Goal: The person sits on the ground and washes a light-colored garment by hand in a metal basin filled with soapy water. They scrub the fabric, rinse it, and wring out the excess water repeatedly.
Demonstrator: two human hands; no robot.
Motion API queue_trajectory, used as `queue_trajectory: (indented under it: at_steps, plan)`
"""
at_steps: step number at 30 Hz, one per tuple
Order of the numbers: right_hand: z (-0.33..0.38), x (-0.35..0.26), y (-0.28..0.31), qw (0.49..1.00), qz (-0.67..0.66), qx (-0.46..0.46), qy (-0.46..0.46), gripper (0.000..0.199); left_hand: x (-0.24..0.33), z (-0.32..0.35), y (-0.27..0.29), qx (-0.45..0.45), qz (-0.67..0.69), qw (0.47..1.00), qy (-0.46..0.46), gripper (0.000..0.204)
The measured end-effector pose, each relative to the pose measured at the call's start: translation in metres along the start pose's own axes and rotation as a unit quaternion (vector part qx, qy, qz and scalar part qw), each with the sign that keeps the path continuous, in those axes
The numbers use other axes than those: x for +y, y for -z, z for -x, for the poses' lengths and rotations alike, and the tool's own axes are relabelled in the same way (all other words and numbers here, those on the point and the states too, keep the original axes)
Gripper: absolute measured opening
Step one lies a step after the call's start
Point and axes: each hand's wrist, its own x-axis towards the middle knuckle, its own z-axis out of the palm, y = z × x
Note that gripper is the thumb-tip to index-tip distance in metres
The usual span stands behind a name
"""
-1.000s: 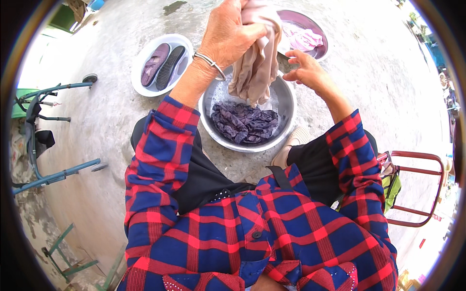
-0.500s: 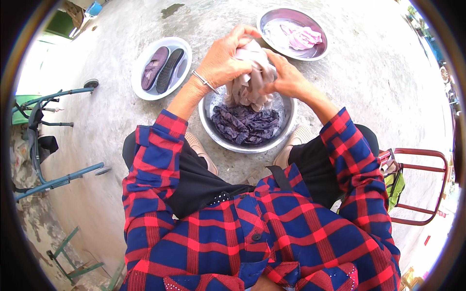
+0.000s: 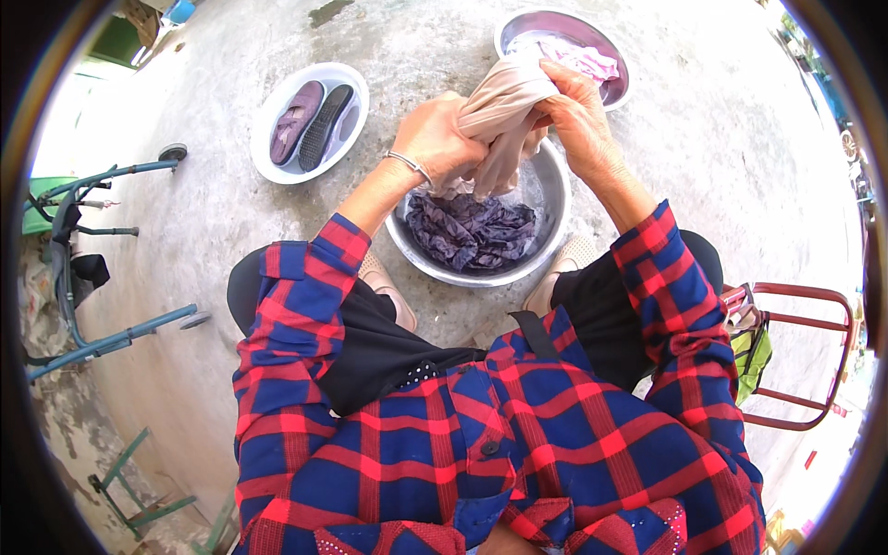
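A bunched pale beige-pink cloth (image 3: 504,104) is held up between my hands over the far part of a metal basin (image 3: 557,185). My left hand (image 3: 438,139), with a bracelet at the wrist, is closed round the cloth's left side. On the other side my right hand (image 3: 578,116) grips it, thumb and fingers pressed into the folds. The cloth's lower end hangs toward a dark purple crumpled garment (image 3: 472,231) lying in the basin. The basin stands on the ground between my feet.
At the far left, a white basin (image 3: 262,153) holds a purple shoe (image 3: 294,125) and a dark sole (image 3: 326,128). Another metal basin (image 3: 618,92) with pink cloth (image 3: 585,60) stands far right. A blue-framed wheeled stand (image 3: 129,342) is left, a red metal frame (image 3: 803,289) right.
My hands have shifted the beige-pink cloth slightly right. It was a loose bundle and is now drawn into long folds, with my right hand higher on it.
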Motion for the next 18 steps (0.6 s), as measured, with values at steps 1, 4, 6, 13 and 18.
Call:
queue_trajectory:
  at_steps: [1,4,6,13,18]
  plan:
    - [0.001,0.002,0.001,1.0,0.022,0.008,0.005,0.021,-0.011,-0.003,-0.007,-0.004,0.07,0.998,0.007,0.038]
    - [-0.001,-0.009,0.001,0.998,-0.023,0.046,0.039,0.015,-0.042,-0.01,-0.017,-0.039,0.268,0.961,0.052,0.03]
    - [-0.003,-0.007,0.004,0.998,-0.003,0.047,0.045,0.015,-0.032,-0.007,-0.006,-0.053,0.319,0.942,0.086,0.031]
    - [-0.007,0.01,0.011,0.997,0.049,0.04,-0.034,0.02,-0.035,-0.01,0.021,0.058,0.429,0.9,0.046,0.037]
    - [-0.002,0.031,0.009,0.989,0.046,0.026,-0.138,0.022,-0.014,-0.01,0.039,0.062,0.437,0.897,-0.036,0.041]
